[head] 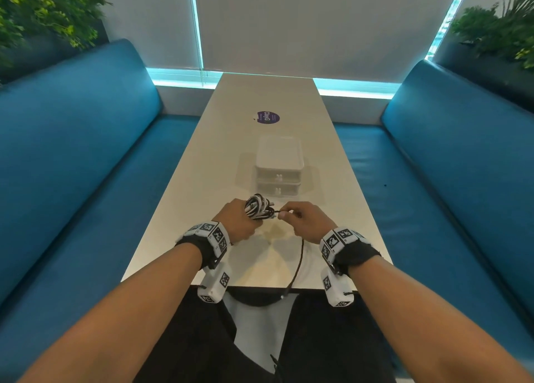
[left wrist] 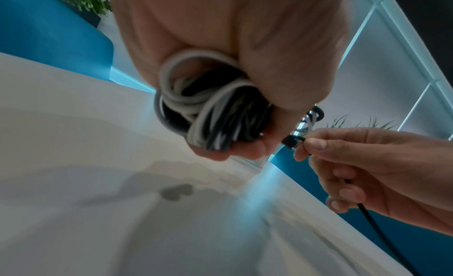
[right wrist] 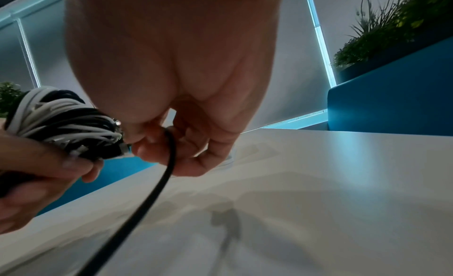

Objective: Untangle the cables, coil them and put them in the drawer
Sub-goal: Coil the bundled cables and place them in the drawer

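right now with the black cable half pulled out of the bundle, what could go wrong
1. The left hand grips the tangled bundle of black and white cables tightly; if the right hand tugs on the loose black cable, the knot may tighten.
2. That cable trails off the near edge of the long white table and could snag there.
3. Both drawers of the small white drawer box look closed, and both hands are full.
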